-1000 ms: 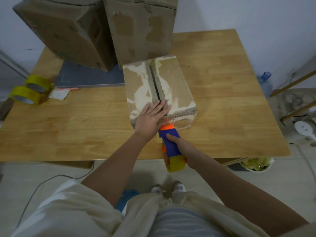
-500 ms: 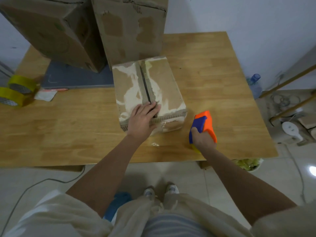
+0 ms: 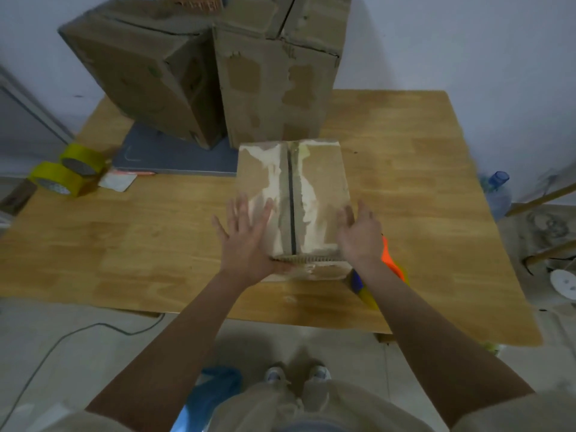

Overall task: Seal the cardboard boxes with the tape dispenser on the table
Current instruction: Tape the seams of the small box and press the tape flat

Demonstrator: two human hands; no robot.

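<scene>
From the head camera, a small box (image 3: 291,194) sits near the table's (image 3: 124,238) front edge, its top seam a dark unsealed slit. Bare wood lies open at 9 o'clock and 3 o'clock of it; two big boxes (image 3: 218,76) crowd the 12 o'clock side. The left hand (image 3: 246,238), its grip released with fingers spread, rests on the box's near left corner. The right hand (image 3: 358,235), also released, presses the right side. The tape dispenser (image 3: 389,266) lies on the table at 4 o'clock of the box, just beside the right wrist, partly hidden. Two tape rolls (image 3: 68,176) sit at the far left edge.
</scene>
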